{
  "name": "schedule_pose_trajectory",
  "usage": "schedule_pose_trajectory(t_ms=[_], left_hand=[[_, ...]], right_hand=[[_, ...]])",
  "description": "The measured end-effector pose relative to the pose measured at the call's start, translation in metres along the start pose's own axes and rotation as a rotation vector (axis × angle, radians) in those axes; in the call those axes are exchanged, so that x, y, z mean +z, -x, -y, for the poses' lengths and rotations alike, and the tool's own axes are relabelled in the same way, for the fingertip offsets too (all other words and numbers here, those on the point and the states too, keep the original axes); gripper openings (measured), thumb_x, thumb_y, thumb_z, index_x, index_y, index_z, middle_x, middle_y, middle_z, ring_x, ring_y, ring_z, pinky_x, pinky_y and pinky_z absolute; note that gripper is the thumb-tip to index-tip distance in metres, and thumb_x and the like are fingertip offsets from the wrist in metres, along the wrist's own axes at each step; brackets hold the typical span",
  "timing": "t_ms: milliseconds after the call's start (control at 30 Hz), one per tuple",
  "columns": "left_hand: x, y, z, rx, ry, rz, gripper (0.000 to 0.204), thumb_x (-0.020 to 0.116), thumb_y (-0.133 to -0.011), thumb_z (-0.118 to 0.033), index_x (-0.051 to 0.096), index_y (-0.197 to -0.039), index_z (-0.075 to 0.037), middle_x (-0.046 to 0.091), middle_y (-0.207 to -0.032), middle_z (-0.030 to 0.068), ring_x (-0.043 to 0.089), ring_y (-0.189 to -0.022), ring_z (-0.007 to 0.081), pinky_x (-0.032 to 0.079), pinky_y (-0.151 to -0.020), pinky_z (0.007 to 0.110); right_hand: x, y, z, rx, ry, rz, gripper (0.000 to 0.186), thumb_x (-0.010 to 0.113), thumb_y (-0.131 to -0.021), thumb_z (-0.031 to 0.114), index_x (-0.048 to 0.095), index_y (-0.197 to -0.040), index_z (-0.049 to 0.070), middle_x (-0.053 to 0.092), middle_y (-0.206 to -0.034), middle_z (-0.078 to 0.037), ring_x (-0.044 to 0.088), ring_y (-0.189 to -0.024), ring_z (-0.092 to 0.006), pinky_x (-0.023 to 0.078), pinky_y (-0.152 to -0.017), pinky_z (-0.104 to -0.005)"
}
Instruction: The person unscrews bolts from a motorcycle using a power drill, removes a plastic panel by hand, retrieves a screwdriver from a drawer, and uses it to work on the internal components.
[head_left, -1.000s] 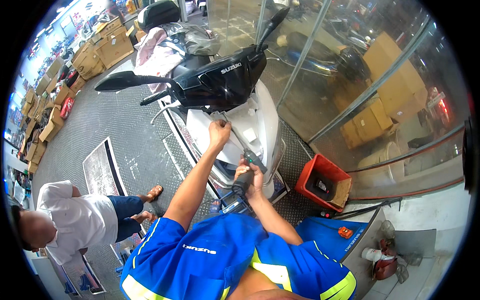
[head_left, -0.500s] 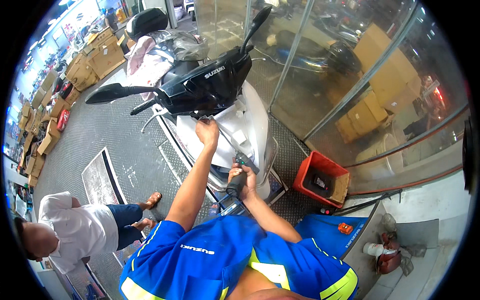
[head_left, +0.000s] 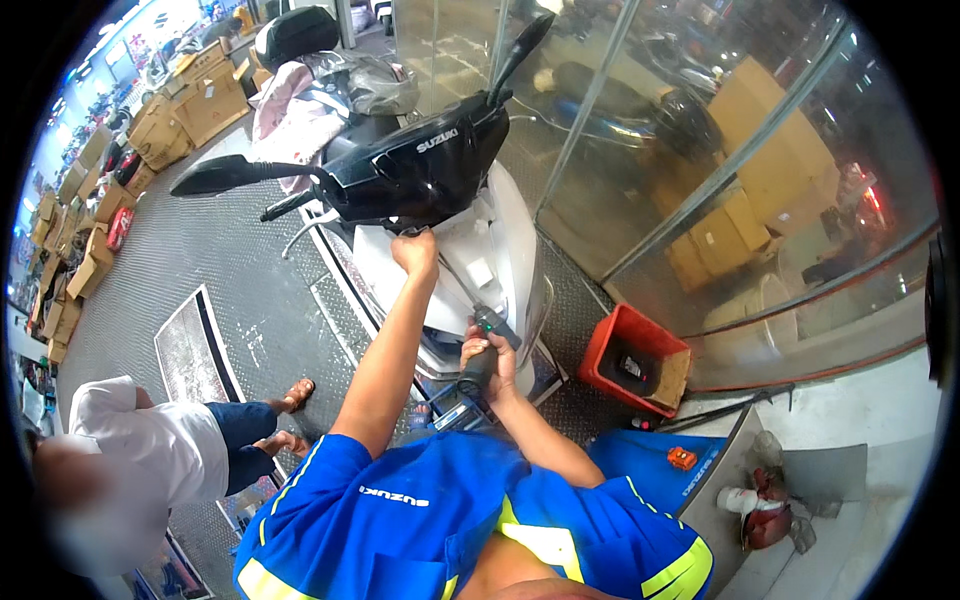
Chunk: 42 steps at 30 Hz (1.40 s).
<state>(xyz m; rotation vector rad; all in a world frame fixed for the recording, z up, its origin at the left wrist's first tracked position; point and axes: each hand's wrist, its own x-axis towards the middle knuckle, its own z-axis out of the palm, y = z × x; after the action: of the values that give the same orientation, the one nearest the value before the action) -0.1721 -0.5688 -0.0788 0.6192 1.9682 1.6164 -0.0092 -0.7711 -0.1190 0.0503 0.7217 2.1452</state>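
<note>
My right hand point(head_left: 501, 372) has the cordless driver point(head_left: 478, 371).
From far off, I see its fingers wrapped round it. The long thin bit point(head_left: 460, 284) points ahead and left, toward my left hand point(head_left: 416, 254) by the white scooter front point(head_left: 513, 225). The left fingers look curled; I can't tell how tightly or what they hold.

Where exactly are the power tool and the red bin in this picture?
Power tool point(head_left: 499, 328): head view, on its dark body.
Red bin point(head_left: 601, 348): head view, on its left wall.
</note>
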Motion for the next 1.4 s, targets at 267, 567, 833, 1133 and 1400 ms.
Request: schedule_pose_trajectory(t_ms=[267, 567, 833, 1133, 1400], left_hand=[[-0.086, 0.021, 0.0, -0.319, 0.522, 0.505, 0.016, 0.071, -0.086, -0.008, 0.063, -0.089, 0.005, 0.049, -0.056, 0.0008, 0.037, -0.039, 0.0109, 0.027, -0.038, 0.029], [-0.262, -0.086, 0.038, -0.383, 0.755, 0.353, 0.022, 0.063, -0.092, -0.014, 0.053, -0.073, -0.015, 0.041, -0.058, -0.0051, 0.036, -0.043, 0.0089, 0.026, -0.041, 0.027], [-0.388, -0.132, 0.05, -0.538, 0.815, 0.476, 0.017, 0.054, -0.089, -0.021, 0.054, -0.074, -0.013, 0.048, -0.06, 0.0019, 0.035, -0.045, 0.0135, 0.026, -0.043, 0.031], [-0.304, -0.281, 0.134, -0.951, 0.53, 0.593, 0.029, 0.049, -0.096, -0.029, 0.052, -0.077, -0.007, 0.052, -0.074, 0.0109, 0.043, -0.06, 0.0205, 0.038, -0.055, 0.036], [-0.262, -0.416, 0.098, -0.825, 0.238, 0.902, 0.013, 0.045, -0.102, -0.007, 0.055, -0.108, 0.0, 0.068, -0.083, 0.0155, 0.062, -0.067, 0.0248, 0.051, -0.061, 0.037]], right_hand=[[-0.006, 0.058, -0.049, -0.174, 0.246, 0.018, 0.066, 0.066, -0.085, 0.005, 0.051, -0.149, 0.008, 0.067, -0.11, -0.013, 0.06, -0.077, -0.0161, 0.053, -0.075, -0.0316], [-0.037, 0.051, -0.125, -0.063, 0.341, -0.149, 0.068, 0.066, -0.085, 0.006, 0.047, -0.15, 0.005, 0.065, -0.111, -0.014, 0.059, -0.079, -0.0186, 0.054, -0.076, -0.0355], [-0.063, 0.027, -0.144, -0.109, 1.187, -0.367, 0.045, 0.069, -0.084, 0.005, 0.06, -0.127, -0.002, 0.07, -0.109, -0.02, 0.065, -0.077, -0.0221, 0.057, -0.069, -0.0371], [-0.086, -0.101, -0.17, -0.249, 1.805, -0.496, 0.035, 0.079, -0.078, -0.002, 0.068, -0.112, -0.001, 0.073, -0.089, -0.008, 0.067, -0.071, -0.0141, 0.056, -0.061, -0.0305], [-0.089, -0.258, -0.249, -0.515, 2.257, -0.618, 0.055, 0.089, -0.07, 0.015, 0.069, -0.119, 0.0, 0.076, -0.106, -0.014, 0.071, -0.1, -0.0218, 0.055, -0.092, -0.0381]])
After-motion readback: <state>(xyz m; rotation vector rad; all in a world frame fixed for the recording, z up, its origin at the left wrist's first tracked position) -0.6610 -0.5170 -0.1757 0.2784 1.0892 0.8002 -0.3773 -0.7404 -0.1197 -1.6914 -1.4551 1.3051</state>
